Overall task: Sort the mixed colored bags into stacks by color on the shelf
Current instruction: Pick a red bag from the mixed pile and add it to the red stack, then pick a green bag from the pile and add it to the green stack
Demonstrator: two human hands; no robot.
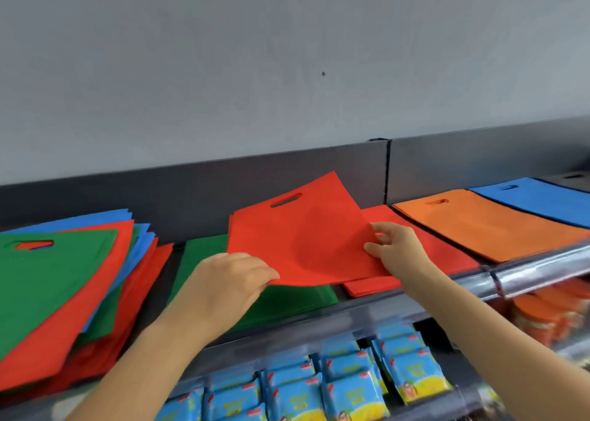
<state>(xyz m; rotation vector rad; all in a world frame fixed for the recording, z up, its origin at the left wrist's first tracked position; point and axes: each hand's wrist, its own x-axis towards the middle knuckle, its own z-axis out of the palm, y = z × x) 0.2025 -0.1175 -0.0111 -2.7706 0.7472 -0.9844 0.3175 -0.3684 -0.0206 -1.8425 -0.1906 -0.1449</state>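
While the left hand (230, 280) pinches its lower edge and the right hand (396, 248) grips its right corner, the red bag (306, 235) hangs tilted over the green stack (287, 302) and the red stack (440, 251) on the dark shelf (191, 193); the orange stack (485, 225) and blue stack (539, 200) lie to the right; the mixed pile (64, 293) sits left. Plain grey wall (287, 53) behind; blue packets (351, 388) below.

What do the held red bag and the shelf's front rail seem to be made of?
The red bag: probably non-woven fabric, matte; it flexes without creasing between the left hand and right hand, and has a die-cut handle slot. The front rail: seemingly clear glossy plastic, given its bright streaky reflections.
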